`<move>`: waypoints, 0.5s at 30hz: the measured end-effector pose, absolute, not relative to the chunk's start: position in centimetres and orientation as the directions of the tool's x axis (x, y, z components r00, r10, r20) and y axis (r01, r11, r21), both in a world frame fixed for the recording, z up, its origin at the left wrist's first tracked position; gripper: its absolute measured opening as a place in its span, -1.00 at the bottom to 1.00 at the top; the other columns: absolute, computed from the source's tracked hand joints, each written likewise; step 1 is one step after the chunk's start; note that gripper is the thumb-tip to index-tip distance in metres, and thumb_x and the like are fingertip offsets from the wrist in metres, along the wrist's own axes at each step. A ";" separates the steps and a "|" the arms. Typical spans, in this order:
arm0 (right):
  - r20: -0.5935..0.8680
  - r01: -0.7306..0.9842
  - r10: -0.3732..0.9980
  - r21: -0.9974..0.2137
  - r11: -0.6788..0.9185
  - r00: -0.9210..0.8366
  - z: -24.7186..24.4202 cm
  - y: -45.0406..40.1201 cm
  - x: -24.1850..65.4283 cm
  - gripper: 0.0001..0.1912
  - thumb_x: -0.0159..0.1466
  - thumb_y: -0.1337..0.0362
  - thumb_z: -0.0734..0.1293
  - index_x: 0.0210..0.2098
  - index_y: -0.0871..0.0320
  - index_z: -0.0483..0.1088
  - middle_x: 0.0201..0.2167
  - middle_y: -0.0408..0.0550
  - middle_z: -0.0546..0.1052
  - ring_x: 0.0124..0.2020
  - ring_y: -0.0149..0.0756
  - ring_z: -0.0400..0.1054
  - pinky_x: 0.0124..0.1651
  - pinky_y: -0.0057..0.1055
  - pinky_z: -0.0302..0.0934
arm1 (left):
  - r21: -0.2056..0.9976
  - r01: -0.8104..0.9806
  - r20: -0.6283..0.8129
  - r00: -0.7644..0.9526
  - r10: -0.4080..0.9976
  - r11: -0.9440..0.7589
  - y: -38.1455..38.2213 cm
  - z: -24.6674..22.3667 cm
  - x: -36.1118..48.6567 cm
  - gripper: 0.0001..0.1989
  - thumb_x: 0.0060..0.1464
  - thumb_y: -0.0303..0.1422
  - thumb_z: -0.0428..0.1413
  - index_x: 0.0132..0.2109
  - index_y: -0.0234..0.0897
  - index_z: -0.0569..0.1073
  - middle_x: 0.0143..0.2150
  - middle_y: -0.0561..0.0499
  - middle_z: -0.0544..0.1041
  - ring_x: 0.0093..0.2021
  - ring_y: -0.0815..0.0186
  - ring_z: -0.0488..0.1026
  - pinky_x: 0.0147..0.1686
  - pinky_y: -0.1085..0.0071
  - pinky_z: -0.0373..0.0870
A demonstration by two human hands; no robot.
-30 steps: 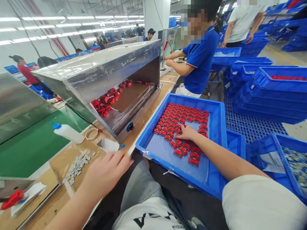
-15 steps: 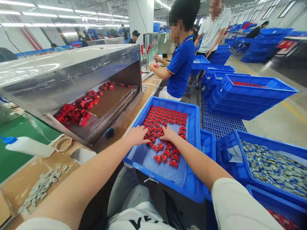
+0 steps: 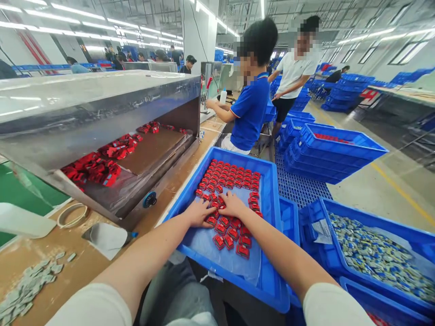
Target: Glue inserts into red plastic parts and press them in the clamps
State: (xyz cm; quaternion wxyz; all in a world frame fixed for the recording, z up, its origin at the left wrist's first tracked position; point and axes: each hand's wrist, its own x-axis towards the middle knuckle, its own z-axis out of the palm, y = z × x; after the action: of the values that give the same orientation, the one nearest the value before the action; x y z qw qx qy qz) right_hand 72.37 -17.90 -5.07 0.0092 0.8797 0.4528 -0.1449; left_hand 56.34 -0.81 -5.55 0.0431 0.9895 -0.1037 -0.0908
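Small red plastic pieces with dark edges (image 3: 233,234) lie in a shallow blue tray (image 3: 276,203) in front of me. Toward the far end they stand in tight rows; nearer me they lie loose on a clear plastic sheet (image 3: 204,246). My left hand (image 3: 198,213) reaches in from the left, its fingers apart and touching red pieces in the middle. Just opposite, my right hand (image 3: 234,206) rests its spread, slightly bent fingers on the same cluster. The fingertips of both hands nearly meet, and the pieces under them are partly hidden.
Left of the tray, a metal hood (image 3: 102,104) covers piled red parts (image 3: 91,168). Grey chips (image 3: 32,280), a tape roll (image 3: 72,215) and a white bottle (image 3: 23,220) lie on the bench. Blue crates (image 3: 333,154) stand at right; a co-worker in blue (image 3: 249,108) sits ahead.
Both hands have shifted slightly among the loose red pieces, staying close together. The camera view has tilted up a little. The standing person behind shows more fully.
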 end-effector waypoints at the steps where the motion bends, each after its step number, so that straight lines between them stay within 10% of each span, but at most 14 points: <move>1: -0.255 0.800 0.794 -0.107 -0.591 0.552 -5.1 -17.8 72.1 -0.13 0.30 -0.08 0.45 0.50 0.01 0.21 0.31 0.25 0.35 0.23 0.15 0.37 0.22 -0.11 0.28 | 0.118 -0.229 -0.170 0.954 -0.247 -0.966 -0.9 -5.7 56.4 -0.23 0.24 0.13 0.18 0.46 -0.09 0.34 0.30 -0.35 0.42 0.15 -0.25 0.44 -0.03 -0.03 0.49; 15: -0.234 0.701 0.712 -0.143 -0.698 0.661 -6.3 -16.9 73.3 -0.33 0.44 -0.03 0.34 0.48 -0.05 0.22 0.26 0.20 0.36 0.06 -0.04 0.49 0.09 -0.25 0.31 | 0.103 -0.287 -0.144 0.943 -0.300 -0.952 -1.0 -7.0 58.3 -0.31 0.22 0.14 0.21 0.31 -0.20 0.43 0.22 -0.33 0.48 0.03 -0.12 0.60 -0.05 0.07 0.56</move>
State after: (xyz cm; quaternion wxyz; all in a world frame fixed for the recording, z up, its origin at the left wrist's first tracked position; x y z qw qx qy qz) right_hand 73.30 -16.94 -6.27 -0.0201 0.9112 0.3879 -0.1371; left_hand 58.26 -1.05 -6.99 0.0405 0.9848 -0.1489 -0.0793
